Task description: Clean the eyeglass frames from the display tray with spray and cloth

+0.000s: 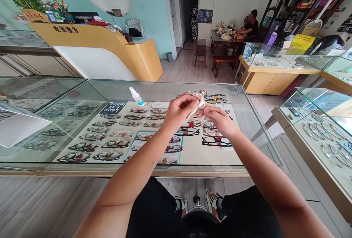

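Observation:
My left hand (181,110) is closed, pinching a pale cleaning cloth (200,103) between thumb and fingers. The cloth is folded over part of a pair of clear-framed glasses (206,123). Closed on the other side of these glasses is my right hand (220,120), thumb and forefinger gripping the frame close to the cloth. Both hands are held together above the glass display case (192,157), and the fingers hide much of the glasses. A white spray bottle (136,96) with a blue label stands on the glass, left of my hands.
Rows of glasses (107,156) lie inside the case under the glass. White paper or a booklet (22,126) is at the left. More display cases (316,128) stand on the right. Beyond are a wooden counter (110,40), benches (200,51) and a seated person (250,25).

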The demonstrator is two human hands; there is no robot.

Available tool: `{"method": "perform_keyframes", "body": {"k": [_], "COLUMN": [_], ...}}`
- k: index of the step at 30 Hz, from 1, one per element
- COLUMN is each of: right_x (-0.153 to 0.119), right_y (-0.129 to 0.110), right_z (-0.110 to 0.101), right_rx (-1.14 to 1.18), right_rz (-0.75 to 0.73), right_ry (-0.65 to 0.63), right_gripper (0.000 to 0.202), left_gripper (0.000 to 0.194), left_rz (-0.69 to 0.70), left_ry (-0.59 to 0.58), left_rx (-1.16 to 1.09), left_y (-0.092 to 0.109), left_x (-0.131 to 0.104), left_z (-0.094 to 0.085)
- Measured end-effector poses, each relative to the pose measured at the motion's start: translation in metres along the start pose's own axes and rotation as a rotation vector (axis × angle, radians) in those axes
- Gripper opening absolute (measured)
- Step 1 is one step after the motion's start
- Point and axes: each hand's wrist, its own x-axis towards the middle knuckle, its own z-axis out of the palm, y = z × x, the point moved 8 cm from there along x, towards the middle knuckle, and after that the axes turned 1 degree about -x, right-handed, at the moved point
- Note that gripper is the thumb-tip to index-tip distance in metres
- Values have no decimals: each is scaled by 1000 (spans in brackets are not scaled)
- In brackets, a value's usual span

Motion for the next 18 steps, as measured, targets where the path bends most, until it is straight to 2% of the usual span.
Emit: {"method": "perform_keyframes", "body": {"k": [5,9,13,18], "right_x": [0,-1,0,0], "right_y": [1,2,3,2], "right_z": [1,2,2,3], "right_rx": [21,40,25,22], "right_rz": [-8,-17,-6,-27], "right_ry": [-36,-69,-74,-82], "right_gripper": [33,30,33,36], "left_gripper": [60,58,60,60], "left_rz": [-146,-269,-320,-342], "left_ry": [-33,-154,-261,-254], "left_rx": [-187,-183,-222,-272], "left_y": [-11,-19,-23,-29], "left_x": [1,-1,-3,-3], "left_z": [-2,4,13,17]}}
